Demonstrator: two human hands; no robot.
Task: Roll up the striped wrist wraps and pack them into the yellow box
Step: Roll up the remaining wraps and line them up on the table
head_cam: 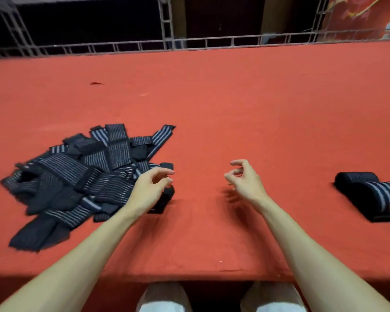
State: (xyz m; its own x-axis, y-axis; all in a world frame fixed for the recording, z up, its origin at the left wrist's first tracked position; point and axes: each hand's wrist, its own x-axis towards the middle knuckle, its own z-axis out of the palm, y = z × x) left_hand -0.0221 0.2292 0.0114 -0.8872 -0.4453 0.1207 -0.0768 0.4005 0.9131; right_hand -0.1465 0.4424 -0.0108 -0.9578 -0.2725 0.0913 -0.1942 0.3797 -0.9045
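Wraps lie in a loose heap of black elastic wrist wraps with grey-white stripes [77,174] on the left of the red felt-covered table [212,104], unrolled and tumbled over one another, so this seems to be the supply to draw from. The left hand [149,188] hovers over the heap's near right edge, fingers loosely curled and gripping nothing, just above a plain black strap end [166,199], which it looks ready to pick. The right hand [245,179] hangs over bare felt, fingers softly bent, thumb near forefinger, empty, probably placed centrally to share in the rolling. Far right lies a rolled bundle of black wrap with white stripes [374,194], well apart from the heap, likely so done pieces do not mix with the rest. No yellow box is in view, so packing looks not yet begun
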